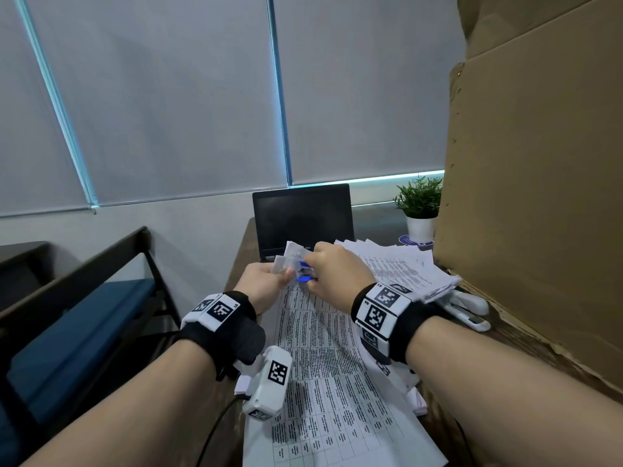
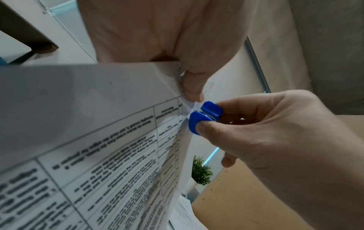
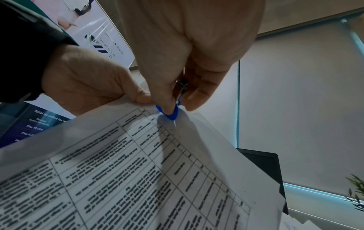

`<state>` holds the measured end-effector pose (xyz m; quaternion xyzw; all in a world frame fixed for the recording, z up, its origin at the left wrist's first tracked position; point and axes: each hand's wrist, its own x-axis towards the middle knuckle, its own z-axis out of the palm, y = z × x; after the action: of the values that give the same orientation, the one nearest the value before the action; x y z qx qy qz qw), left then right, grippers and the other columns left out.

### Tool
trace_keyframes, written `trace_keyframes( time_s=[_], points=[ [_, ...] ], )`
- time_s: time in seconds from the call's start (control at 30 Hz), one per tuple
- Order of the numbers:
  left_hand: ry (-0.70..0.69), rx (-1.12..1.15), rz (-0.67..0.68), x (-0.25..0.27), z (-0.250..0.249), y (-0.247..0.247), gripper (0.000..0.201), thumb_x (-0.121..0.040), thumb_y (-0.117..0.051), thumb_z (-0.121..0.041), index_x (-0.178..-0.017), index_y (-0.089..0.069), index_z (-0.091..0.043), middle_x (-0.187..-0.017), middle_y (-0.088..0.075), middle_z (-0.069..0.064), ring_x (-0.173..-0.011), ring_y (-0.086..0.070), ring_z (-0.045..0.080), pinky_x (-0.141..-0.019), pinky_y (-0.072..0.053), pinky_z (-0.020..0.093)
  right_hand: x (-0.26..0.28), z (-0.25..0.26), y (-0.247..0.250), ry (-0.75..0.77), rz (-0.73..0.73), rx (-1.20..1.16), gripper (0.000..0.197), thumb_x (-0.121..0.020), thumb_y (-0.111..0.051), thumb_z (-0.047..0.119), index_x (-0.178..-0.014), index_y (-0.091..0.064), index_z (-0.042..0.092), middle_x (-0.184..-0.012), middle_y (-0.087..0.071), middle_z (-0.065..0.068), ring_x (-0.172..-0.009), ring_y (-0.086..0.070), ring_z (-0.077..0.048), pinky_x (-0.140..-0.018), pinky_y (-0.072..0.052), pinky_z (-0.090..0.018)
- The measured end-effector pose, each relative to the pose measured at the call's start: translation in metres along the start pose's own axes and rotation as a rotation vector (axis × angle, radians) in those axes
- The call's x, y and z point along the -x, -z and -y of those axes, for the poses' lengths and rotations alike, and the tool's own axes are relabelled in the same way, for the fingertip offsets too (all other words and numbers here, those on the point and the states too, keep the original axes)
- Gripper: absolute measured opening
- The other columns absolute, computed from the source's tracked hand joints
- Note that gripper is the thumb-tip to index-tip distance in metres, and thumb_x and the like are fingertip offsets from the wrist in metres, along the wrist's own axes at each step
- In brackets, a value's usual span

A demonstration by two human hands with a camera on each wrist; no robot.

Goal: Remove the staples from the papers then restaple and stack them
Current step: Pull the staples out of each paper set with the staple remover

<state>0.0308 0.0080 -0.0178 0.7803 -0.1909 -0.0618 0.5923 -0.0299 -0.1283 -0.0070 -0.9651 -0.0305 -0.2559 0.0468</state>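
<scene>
Two hands: left hand [image 1: 261, 281] pinches papers [image 2: 110, 155], right hand [image 1: 337, 274] one blue staple remover [image 2: 204, 116].

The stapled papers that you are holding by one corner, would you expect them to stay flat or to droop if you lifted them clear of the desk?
The stapled papers would probably droop: they already bend between the pinched corner and the desk. They look thin, so likely light. The corner may tear where the blue staple remover bites.
</scene>
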Motion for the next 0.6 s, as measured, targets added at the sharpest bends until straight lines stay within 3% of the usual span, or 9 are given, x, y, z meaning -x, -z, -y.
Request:
trace_keyframes(
  time_s=[0.1,0.23,0.3,0.37,0.43,0.47,0.53,0.6],
  points=[
    [-0.006,-0.008,0.016,-0.001,-0.001,-0.002,0.024,-0.098,-0.057,-0.019,-0.080,-0.069,-0.011,-0.090,-0.066,0.011,-0.082,-0.057,0.016,-0.070,-0.041,0.025,0.002,-0.003,-0.001,0.005,-0.018,-0.009,0.030,-0.093,-0.058,0.028,-0.117,-0.063,0.010,-0.090,-0.042,-0.001,-0.090,-0.058,-0.026,-0.068,-0.036,-0.029],
    [-0.019,-0.018,0.005,-0.002,-0.002,-0.005,0.024,-0.098,-0.056,-0.021,-0.081,-0.071,-0.010,-0.090,-0.066,0.014,-0.086,-0.055,0.022,-0.079,-0.042,0.032,0.008,-0.004,-0.006,-0.018,-0.084,-0.053,0.027,-0.093,-0.058,0.029,-0.112,-0.064,0.011,-0.096,-0.053,-0.004,-0.086,-0.054,-0.023,-0.069,-0.033,-0.027],
    [-0.017,-0.018,-0.016,-0.003,-0.001,-0.007,0.024,-0.098,-0.057,-0.019,-0.080,-0.071,-0.012,-0.090,-0.066,0.013,-0.087,-0.055,0.021,-0.082,-0.041,0.033,0.009,-0.003,-0.009,-0.056,-0.099,-0.107,0.025,-0.093,-0.059,0.030,-0.109,-0.066,0.012,-0.090,-0.049,-0.002,-0.082,-0.052,-0.021,-0.067,-0.033,-0.027],
    [0.002,-0.030,-0.039,-0.005,0.000,-0.008,0.025,-0.096,-0.058,-0.021,-0.076,-0.072,-0.014,-0.087,-0.065,0.013,-0.085,-0.054,0.022,-0.084,-0.041,0.035,0.008,-0.004,-0.011,-0.120,-0.089,-0.155,0.019,-0.091,-0.059,0.030,-0.092,-0.067,0.012,-0.080,-0.047,0.000,-0.076,-0.049,-0.020,-0.065,-0.035,-0.026],
    [0.021,-0.017,-0.075,-0.007,0.003,-0.011,0.027,-0.095,-0.060,-0.021,-0.071,-0.071,-0.014,-0.083,-0.064,0.013,-0.082,-0.054,0.022,-0.085,-0.045,0.037,0.006,-0.007,-0.013,-0.241,-0.091,-0.262,0.028,-0.088,-0.059,0.025,-0.062,-0.053,0.016,-0.064,-0.044,0.001,-0.068,-0.046,-0.021,-0.056,-0.032,-0.025],
    [0.028,-0.003,-0.094,-0.006,0.002,-0.012,0.028,-0.095,-0.060,-0.018,-0.069,-0.070,-0.014,-0.081,-0.064,0.012,-0.081,-0.054,0.021,-0.085,-0.045,0.035,0.005,-0.011,-0.013,-0.302,-0.108,-0.328,0.036,-0.086,-0.059,0.023,-0.054,-0.044,0.018,-0.058,-0.041,0.001,-0.063,-0.044,-0.021,-0.051,-0.029,-0.024],
    [0.038,0.015,-0.112,-0.004,0.002,-0.014,0.026,-0.095,-0.060,-0.015,-0.070,-0.068,-0.014,-0.082,-0.064,0.010,-0.081,-0.055,0.019,-0.083,-0.046,0.033,0.003,-0.021,-0.012,-0.415,-0.134,-0.395,0.043,-0.085,-0.060,0.024,-0.049,-0.038,0.017,-0.053,-0.040,0.000,-0.056,-0.041,-0.019,-0.045,-0.024,-0.019],
    [0.041,0.025,-0.097,-0.002,0.001,-0.013,0.026,-0.097,-0.058,-0.013,-0.072,-0.067,-0.011,-0.083,-0.066,0.009,-0.078,-0.058,0.016,-0.075,-0.048,0.027,0.006,-0.038,-0.014,-0.498,-0.127,-0.396,0.044,-0.084,-0.062,0.026,-0.047,-0.040,0.015,-0.052,-0.044,-0.002,-0.056,-0.045,-0.019,-0.046,-0.030,-0.017]
  ],
)
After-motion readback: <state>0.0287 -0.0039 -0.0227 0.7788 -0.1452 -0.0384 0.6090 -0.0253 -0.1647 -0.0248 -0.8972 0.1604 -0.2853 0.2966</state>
